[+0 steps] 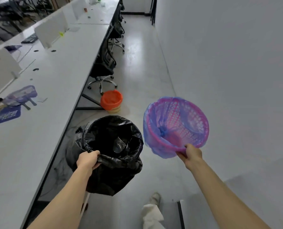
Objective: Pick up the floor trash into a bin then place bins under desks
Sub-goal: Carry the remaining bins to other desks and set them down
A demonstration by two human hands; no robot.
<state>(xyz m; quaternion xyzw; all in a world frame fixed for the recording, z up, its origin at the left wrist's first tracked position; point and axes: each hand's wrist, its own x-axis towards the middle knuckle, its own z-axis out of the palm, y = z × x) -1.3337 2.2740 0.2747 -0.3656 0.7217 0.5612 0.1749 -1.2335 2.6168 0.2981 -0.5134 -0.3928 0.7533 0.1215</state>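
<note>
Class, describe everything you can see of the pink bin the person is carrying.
The pink bin is a round, perforated basket that looks like plastic, lined with a thin bluish bag folded over its rim and knotted at one side. It is held clear of the floor, tilted so its open mouth faces the camera, and looks empty. The right hand grips its near rim; nothing else touches it. It hangs over the aisle, right of the black-bagged bin held by the left hand.
</note>
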